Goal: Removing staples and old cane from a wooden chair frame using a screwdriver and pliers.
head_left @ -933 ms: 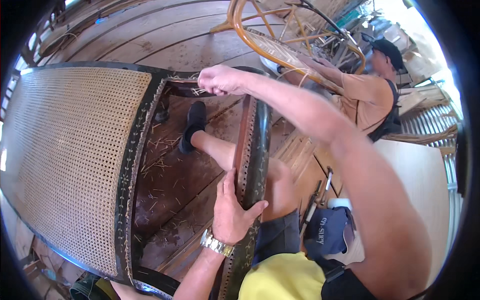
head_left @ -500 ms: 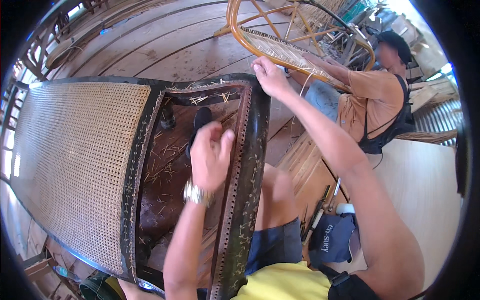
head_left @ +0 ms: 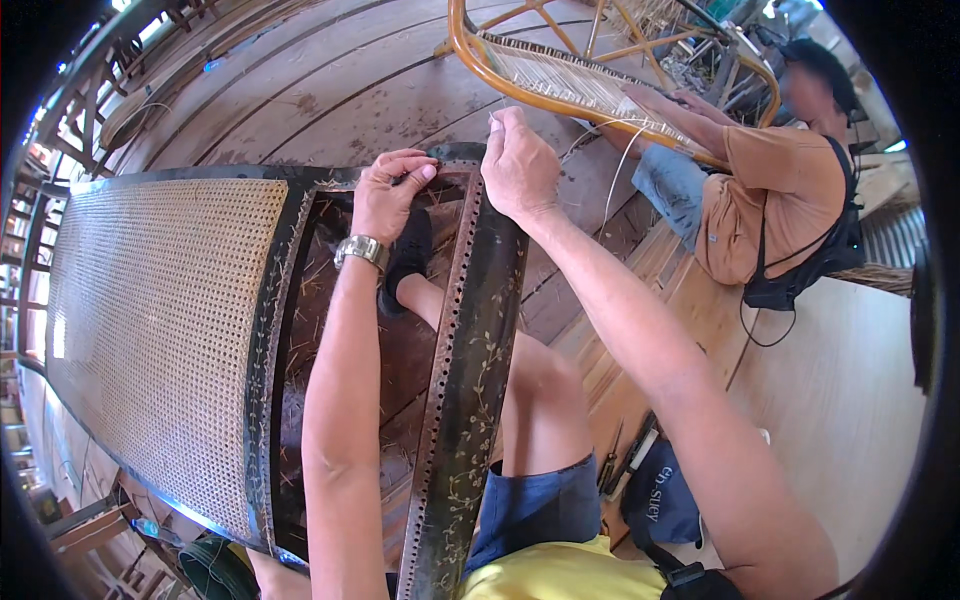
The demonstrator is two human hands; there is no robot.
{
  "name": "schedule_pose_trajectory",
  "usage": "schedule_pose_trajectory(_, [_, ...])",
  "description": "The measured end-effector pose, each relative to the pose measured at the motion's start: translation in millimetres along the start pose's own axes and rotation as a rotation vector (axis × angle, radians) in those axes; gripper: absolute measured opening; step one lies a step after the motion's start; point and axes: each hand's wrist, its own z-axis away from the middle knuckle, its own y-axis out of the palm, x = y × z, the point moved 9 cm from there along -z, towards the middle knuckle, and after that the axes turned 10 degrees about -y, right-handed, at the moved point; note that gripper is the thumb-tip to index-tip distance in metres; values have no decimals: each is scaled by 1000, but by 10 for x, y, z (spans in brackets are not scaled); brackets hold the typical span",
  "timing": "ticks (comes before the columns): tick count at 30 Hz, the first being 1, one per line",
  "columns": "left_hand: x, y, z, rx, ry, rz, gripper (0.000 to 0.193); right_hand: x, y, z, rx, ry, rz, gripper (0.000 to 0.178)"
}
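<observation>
A dark wooden frame (head_left: 478, 330) with painted floral vines and a row of small holes along its inner edge lies before me. Its near section has no panel, and my leg and dark shoe (head_left: 408, 255) show through it. At the far rail of this opening, my left hand (head_left: 385, 200), with a metal watch (head_left: 362, 250) on the wrist, is closed, thumb against fingers; what it grips is too small to tell. Just beyond the frame's far right corner, my right hand (head_left: 522, 165) pinches something thin that I cannot make out. Pale cane scraps cling to the far rail.
Woven cane panel (head_left: 165, 350) fills the frame's left part. At right a person (head_left: 775, 190) works on a curved rattan piece (head_left: 560, 85) strung with strands. Hand tools (head_left: 630, 455) and a dark blue bag (head_left: 665, 495) lie by my right thigh.
My left hand has moved away from me, from over the opening to the far rail, and its fingers have closed. My right hand has shifted slightly left and nearer, staying pinched.
</observation>
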Motion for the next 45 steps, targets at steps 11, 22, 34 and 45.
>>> schedule_pose_trajectory(11, [-797,-1237,129,-491,-79,710,23,-39,-12,54,-33,-64,-18,16])
schedule_pose_trajectory(22, [168,-262,997,-305,-84,-212,27,1,30,35,37,-106,13,37])
schedule_pose_trajectory(34, [94,321,747,-375,37,-441,27,46,21,33,24,-67,27,33])
schedule_pose_trajectory(45, [-139,503,626,-233,307,-785,28,51,3,26,-46,-141,-14,31])
